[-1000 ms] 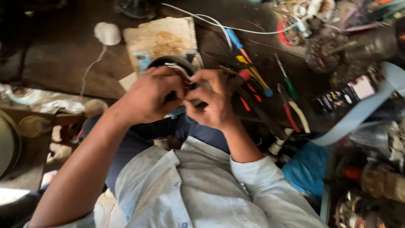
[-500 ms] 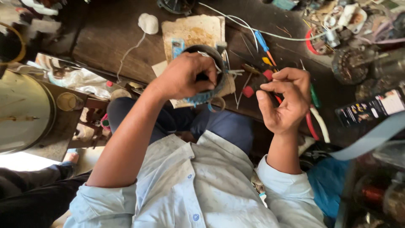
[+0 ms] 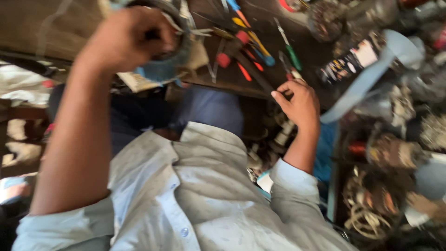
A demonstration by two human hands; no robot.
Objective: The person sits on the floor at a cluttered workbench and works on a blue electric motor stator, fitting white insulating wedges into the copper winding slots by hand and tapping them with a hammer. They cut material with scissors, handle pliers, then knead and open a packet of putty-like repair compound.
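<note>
Overhead, left hand (image 3: pixel 125 39) grips round coil part (image 3: pixel 174 51) (blurred); right hand (image 3: pixel 299 100) apart.

— Does the head view show any packages, labels or screens?

— 1 thing clearly: a dark printed label (image 3: pixel 351 60) at the upper right, a slanted rectangle, black with white and red patches, sitting on a dark object among the clutter of tools and parts.

— What lies near it?

— A pale blue strap (image 3: pixel 371 76) crosses just beside its right end. The print is too blurred to make out.

— Any signs or screens?

— None can be seen; the rest of the bench is too smeared to tell.
</note>
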